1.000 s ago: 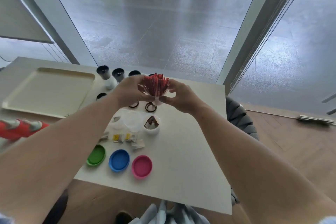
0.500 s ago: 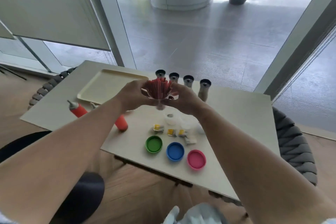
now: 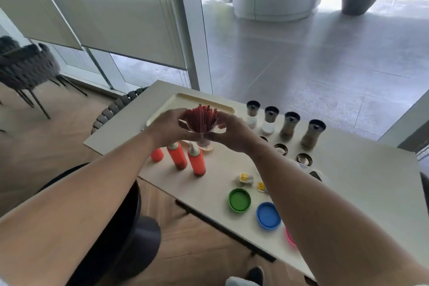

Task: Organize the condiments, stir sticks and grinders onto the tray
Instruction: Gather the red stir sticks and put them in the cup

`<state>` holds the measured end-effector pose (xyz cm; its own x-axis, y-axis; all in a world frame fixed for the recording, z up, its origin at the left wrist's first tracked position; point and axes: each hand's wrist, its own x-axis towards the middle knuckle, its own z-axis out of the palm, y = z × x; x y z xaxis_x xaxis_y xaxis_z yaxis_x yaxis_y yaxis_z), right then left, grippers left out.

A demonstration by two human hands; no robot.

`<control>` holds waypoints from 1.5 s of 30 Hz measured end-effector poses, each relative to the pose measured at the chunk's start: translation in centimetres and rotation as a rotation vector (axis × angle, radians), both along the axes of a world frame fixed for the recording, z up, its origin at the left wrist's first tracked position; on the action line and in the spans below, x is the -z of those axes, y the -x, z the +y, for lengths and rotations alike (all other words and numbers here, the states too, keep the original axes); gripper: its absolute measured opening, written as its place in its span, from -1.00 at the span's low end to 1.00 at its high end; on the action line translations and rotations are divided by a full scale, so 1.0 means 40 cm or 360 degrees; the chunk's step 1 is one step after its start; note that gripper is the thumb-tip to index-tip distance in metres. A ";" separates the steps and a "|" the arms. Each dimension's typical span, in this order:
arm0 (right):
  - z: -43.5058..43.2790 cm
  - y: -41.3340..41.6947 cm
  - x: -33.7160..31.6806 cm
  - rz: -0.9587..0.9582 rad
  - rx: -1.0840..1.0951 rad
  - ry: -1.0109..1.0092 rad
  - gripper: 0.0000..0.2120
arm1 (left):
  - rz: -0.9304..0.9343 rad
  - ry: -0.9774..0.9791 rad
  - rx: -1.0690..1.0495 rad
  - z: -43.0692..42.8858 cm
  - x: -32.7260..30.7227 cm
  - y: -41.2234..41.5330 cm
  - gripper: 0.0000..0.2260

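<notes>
Head view: both my hands [image 3: 202, 131] grasp the stir-stick cup [image 3: 201, 121]; next, I judge, setting it upright on the tray [image 3: 167, 105].

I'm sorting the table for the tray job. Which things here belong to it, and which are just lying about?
Job: tray, stir sticks, four grinders, sauce bottles, packets.
Lying about: green lid, blue lid, chair.

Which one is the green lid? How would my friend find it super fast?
Start at the long pale table and look along its near edge, in front of the four tall grinders. Three round lids lie in a row there. The green lid is the leftmost, next to the blue lid, just below the little yellow packets. It is the only green thing on the table.
</notes>
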<state>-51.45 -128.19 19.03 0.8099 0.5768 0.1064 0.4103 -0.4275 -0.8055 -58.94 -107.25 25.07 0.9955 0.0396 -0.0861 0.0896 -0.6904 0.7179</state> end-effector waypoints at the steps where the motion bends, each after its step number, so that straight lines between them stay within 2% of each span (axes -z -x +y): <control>1: 0.019 -0.017 -0.004 -0.0011 -0.0022 0.0004 -0.55 | -0.0004 -0.0006 -0.0020 0.017 0.000 -0.014 -0.58; 5: 0.089 -0.088 -0.009 -0.0067 -0.0062 -0.0011 -0.50 | -0.0031 -0.0029 -0.0107 0.068 -0.005 -0.063 -0.51; 10: 0.148 -0.172 -0.019 -0.0057 -0.0117 0.0001 -0.56 | -0.0018 -0.0007 -0.0169 0.127 -0.016 -0.125 -0.55; 23: 0.351 -0.307 0.057 0.0097 -0.0098 -0.0015 -0.51 | 0.0096 -0.0028 -0.0126 0.335 0.058 -0.301 -0.48; 34: 0.624 -0.527 0.166 0.0291 0.0161 -0.0024 -0.45 | 0.0222 0.0195 0.0003 0.624 0.196 -0.604 -0.36; 38: 0.723 -0.608 0.227 0.0340 0.0247 -0.0044 -0.47 | 0.0248 0.0171 -0.0002 0.722 0.274 -0.710 -0.41; 45: 0.833 -0.733 0.347 0.0428 0.0374 0.0005 -0.39 | 0.0260 0.0174 -0.0014 0.818 0.412 -0.853 -0.35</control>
